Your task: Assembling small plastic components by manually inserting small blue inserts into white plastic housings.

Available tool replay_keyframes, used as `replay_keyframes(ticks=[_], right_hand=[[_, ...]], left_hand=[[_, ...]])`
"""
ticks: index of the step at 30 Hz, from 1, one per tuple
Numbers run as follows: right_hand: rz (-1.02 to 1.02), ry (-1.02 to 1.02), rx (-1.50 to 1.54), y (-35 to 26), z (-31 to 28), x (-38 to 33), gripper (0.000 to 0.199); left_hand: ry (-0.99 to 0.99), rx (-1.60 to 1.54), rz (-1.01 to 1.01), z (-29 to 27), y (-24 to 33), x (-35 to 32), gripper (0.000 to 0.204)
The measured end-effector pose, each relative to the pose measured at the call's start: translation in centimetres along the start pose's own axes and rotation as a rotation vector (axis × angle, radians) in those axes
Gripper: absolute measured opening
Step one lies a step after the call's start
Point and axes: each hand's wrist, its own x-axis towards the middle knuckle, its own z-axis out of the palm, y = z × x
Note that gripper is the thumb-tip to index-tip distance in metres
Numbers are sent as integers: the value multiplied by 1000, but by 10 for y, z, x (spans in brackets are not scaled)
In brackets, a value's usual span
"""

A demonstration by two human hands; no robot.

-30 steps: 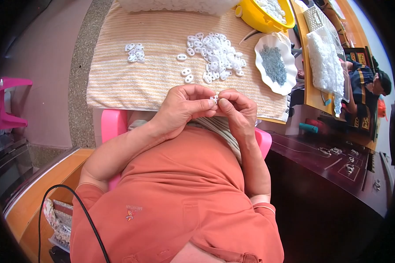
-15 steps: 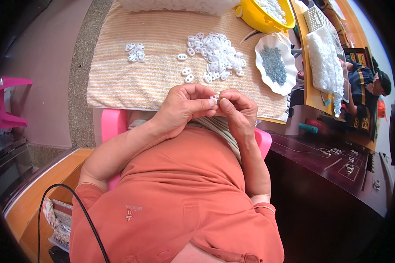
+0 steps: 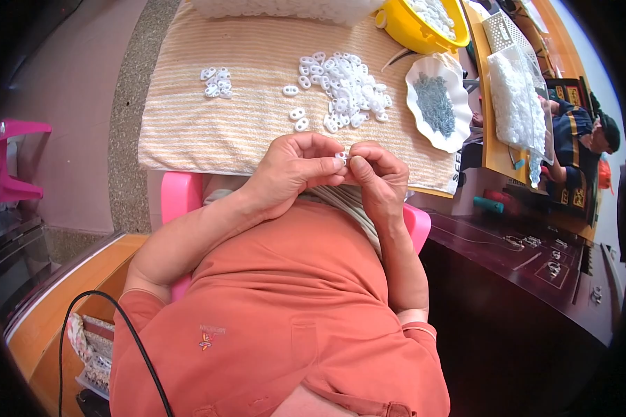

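A small white oval plastic piece with holes point(image 3: 341, 158) is pinched between the thumb and fingers of my left hand point(image 3: 291, 169), just over the table's near edge. My right hand point(image 3: 380, 172) is closed in a pinch against the piece's right side; anything small between those fingertips is hidden. Beyond my hands lies a loose pile of similar two-holed white pieces point(image 3: 348, 90), with a few single ones on its left. Farther left sits a small cluster of white pieces point(image 3: 217, 83). To the right, a scalloped white dish point(image 3: 450, 144) holds many tiny grey-blue parts point(image 3: 435, 104).
A striped towel point(image 3: 188, 139) covers the table. At the back stand a clear bag of white pieces point(image 3: 285, 8) and a yellow basin point(image 3: 405, 36). A dark tweezer-like tool point(image 3: 396, 58) lies near the dish. Another person point(image 3: 577, 132) sits at a table on the right.
Both hands keep almost the same pose around the white piece. The table and its contents appear shifted very slightly in the picture.
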Motion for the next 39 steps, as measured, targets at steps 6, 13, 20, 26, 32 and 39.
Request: replay_keyframes(ticks=[6, 13, 20, 26, 32, 39], right_hand=[[-16, -8, -30, 3, -2, 0, 9], [-2, -30, -35, 1, -2, 1, 9], [32, -31, -23, 0, -2, 2, 8], [-19, -58, -31, 3, -5, 3, 7], [-47, -86, -92, 3, -8, 2, 7], [32, -112, -61, -5, -6, 3, 8]], left_hand=[[-1, 2, -3, 1, 0, -1, 20], [10, 1, -6, 1, 0, -2, 20], [13, -1, -2, 1, 1, 0, 20], [26, 2, -3, 0, -1, 0, 20], [29, 38, 0, -1, -2, -1, 18], [24, 55, 7, -1, -5, -1, 16]])
